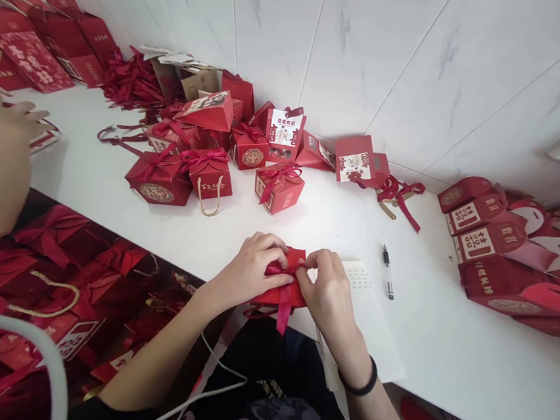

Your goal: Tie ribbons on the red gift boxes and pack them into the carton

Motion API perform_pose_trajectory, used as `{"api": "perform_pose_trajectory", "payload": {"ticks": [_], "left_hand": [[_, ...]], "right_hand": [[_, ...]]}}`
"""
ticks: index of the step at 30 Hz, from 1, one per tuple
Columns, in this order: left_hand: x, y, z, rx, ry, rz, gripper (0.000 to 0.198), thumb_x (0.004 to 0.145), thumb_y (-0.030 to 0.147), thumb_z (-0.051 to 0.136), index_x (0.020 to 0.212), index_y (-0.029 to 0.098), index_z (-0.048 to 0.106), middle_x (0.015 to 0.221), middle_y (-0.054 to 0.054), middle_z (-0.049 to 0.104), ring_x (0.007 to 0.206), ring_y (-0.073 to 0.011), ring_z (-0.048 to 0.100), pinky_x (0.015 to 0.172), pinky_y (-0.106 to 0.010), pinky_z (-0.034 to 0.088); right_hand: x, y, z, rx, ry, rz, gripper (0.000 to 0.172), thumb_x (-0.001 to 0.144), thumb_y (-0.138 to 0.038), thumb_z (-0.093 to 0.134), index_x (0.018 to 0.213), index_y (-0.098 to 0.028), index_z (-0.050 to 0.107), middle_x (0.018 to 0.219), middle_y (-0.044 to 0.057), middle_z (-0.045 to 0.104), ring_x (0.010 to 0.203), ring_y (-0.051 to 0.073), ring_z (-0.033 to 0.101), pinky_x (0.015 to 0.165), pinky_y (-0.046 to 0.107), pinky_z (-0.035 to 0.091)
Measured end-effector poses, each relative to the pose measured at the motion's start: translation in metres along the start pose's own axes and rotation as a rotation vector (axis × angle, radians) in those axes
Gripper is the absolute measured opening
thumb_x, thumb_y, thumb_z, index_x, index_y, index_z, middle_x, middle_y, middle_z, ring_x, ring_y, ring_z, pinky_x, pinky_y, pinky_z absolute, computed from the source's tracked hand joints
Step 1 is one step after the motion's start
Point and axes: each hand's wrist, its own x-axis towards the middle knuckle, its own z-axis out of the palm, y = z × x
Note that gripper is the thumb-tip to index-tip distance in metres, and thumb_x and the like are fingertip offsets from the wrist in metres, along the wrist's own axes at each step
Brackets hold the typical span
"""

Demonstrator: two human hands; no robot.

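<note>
Red ribbon [284, 311], left hand [256, 268] pinching, right hand [326, 292] pinching, both curled

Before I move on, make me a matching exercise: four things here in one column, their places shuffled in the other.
Things:
1. Pen
2. Black wristband
3. Ribbon heap
4. Bow ribbon

Places:
A. Around the right wrist
B. Held by the left hand and right hand, over a red box
C. Lying on the white table, to the right of both hands
D. Piled near the tiled wall

Pairs: 1-C, 2-A, 3-D, 4-B.
</note>
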Motion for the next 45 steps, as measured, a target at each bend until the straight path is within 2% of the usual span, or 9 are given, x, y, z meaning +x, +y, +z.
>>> {"api": "perform_pose_trajectory", "payload": {"ticks": [5, 9, 13, 16, 22, 28, 33, 41, 45], "left_hand": [[0.001, 0.000, 0.000, 0.001, -0.005, -0.010, 0.011, 0.079, 0.026, 0.065, 0.076, 0.019, 0.057, 0.104, -0.002, 0.056, 0.106, -0.0206, 0.047, 0.095, -0.039, 0.037], [0.001, 0.000, 0.000, -0.004, 0.003, -0.009, 0.010, 0.080, 0.026, 0.064, 0.076, 0.019, 0.058, 0.105, -0.002, 0.057, 0.106, -0.0207, 0.047, 0.094, -0.039, 0.037], [0.001, 0.000, 0.000, -0.013, -0.004, -0.003, 0.013, 0.080, 0.028, 0.064, 0.076, 0.019, 0.057, 0.105, -0.002, 0.056, 0.106, -0.0205, 0.047, 0.094, -0.039, 0.037], [0.002, 0.000, 0.000, -0.014, -0.009, -0.013, 0.012, 0.080, 0.028, 0.064, 0.076, 0.019, 0.057, 0.105, -0.002, 0.057, 0.106, -0.0207, 0.047, 0.094, -0.040, 0.036], [0.002, 0.001, 0.000, -0.024, -0.018, -0.017, 0.011, 0.080, 0.029, 0.064, 0.077, 0.020, 0.059, 0.106, -0.002, 0.057, 0.107, -0.0207, 0.047, 0.095, -0.039, 0.035], [0.001, -0.001, 0.001, -0.075, -0.005, 0.006, 0.010, 0.081, 0.027, 0.063, 0.078, 0.020, 0.057, 0.104, 0.000, 0.059, 0.107, -0.0192, 0.048, 0.096, -0.038, 0.034], [0.001, -0.004, 0.003, -0.119, 0.029, 0.021, 0.014, 0.082, 0.029, 0.063, 0.077, 0.020, 0.053, 0.105, -0.002, 0.060, 0.107, -0.0195, 0.048, 0.096, -0.039, 0.034], [0.001, -0.006, 0.003, -0.146, 0.019, 0.029, 0.015, 0.082, 0.031, 0.062, 0.075, 0.020, 0.053, 0.105, -0.002, 0.060, 0.106, -0.0199, 0.048, 0.096, -0.040, 0.034], [0.002, -0.004, 0.001, -0.135, 0.007, 0.036, 0.010, 0.082, 0.027, 0.061, 0.077, 0.021, 0.056, 0.103, -0.001, 0.060, 0.105, -0.0192, 0.048, 0.096, -0.039, 0.034]], "right_hand": [[0.000, 0.000, 0.002, -0.047, -0.062, 0.039, 0.014, 0.076, -0.008, 0.035, 0.080, -0.021, 0.039, 0.056, -0.002, 0.045, 0.048, 0.016, 0.039, 0.054, 0.027, 0.032], [0.000, 0.002, -0.005, 0.133, -0.208, 0.259, 0.008, 0.081, -0.019, 0.040, 0.087, -0.020, 0.046, 0.051, -0.005, 0.039, 0.044, 0.015, 0.039, 0.048, 0.025, 0.029], [0.001, 0.008, -0.020, 0.424, -0.383, 0.356, 0.010, 0.084, -0.028, 0.049, 0.080, -0.020, 0.055, 0.064, -0.001, 0.055, 0.057, 0.015, 0.049, 0.055, 0.025, 0.037], [0.002, 0.013, -0.026, 0.556, -0.407, 0.336, 0.008, 0.081, -0.029, 0.056, 0.082, -0.021, 0.059, 0.082, 0.001, 0.061, 0.071, 0.015, 0.052, 0.065, 0.027, 0.040], [0.003, 0.017, -0.024, 0.820, -0.491, 0.445, 0.021, 0.079, -0.040, 0.064, 0.081, -0.019, 0.061, 0.079, 0.001, 0.062, 0.069, 0.016, 0.054, 0.064, 0.028, 0.042], [0.003, 0.015, -0.022, 0.996, -0.498, 0.509, 0.022, 0.079, -0.039, 0.065, 0.086, -0.018, 0.063, 0.077, 0.002, 0.063, 0.065, 0.014, 0.055, 0.057, 0.025, 0.043], [0.001, 0.017, -0.017, 0.879, -0.440, 0.500, 0.024, 0.078, -0.040, 0.067, 0.089, -0.019, 0.065, 0.070, 0.000, 0.060, 0.057, 0.012, 0.049, 0.051, 0.024, 0.039], [0.002, 0.020, -0.018, 0.965, -0.457, 0.475, 0.028, 0.076, -0.045, 0.071, 0.079, -0.018, 0.064, 0.072, 0.002, 0.062, 0.064, 0.015, 0.053, 0.058, 0.026, 0.043], [0.003, 0.018, -0.019, 0.925, -0.433, 0.483, 0.027, 0.078, -0.045, 0.069, 0.085, -0.018, 0.065, 0.073, 0.002, 0.062, 0.061, 0.014, 0.052, 0.055, 0.026, 0.043]]}}
